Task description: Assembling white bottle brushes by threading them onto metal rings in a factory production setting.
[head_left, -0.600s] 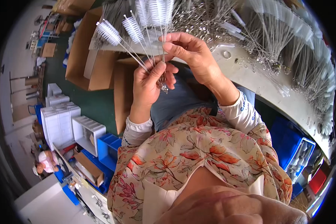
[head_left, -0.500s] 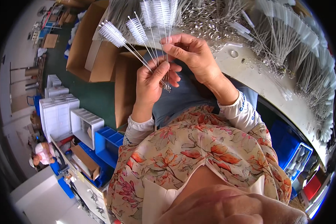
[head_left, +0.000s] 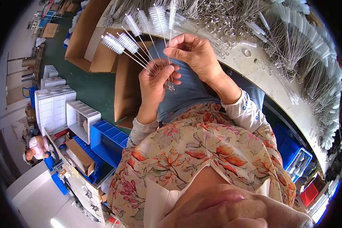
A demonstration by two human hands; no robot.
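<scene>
My left hand [head_left: 154,85] is closed round the wire stems of several small bottle brushes [head_left: 158,19], which fan out with their white bristle heads up and away from me. Their looped wire ends poke out below the fingers. Just right of it, my right hand [head_left: 197,57] pinches the stem of the rightmost brush [head_left: 172,16] between thumb and fingertips. That brush stands nearly upright, and its lower stem runs down to my left hand. Both hands are above my lap, in front of the bench edge.
A pale bench [head_left: 264,70] curves along the far and right side, with heaped brushes [head_left: 302,45] and scattered metal rings [head_left: 212,28]. Left are open cardboard boxes [head_left: 127,85], white crates [head_left: 53,114] and a blue crate [head_left: 107,140]. Another person [head_left: 37,147] is at far left.
The brush heads have spread farther apart, and the rightmost brush now stands separate between my right thumb and fingers. Both hands keep nearly the same place. The view has shifted slightly.
</scene>
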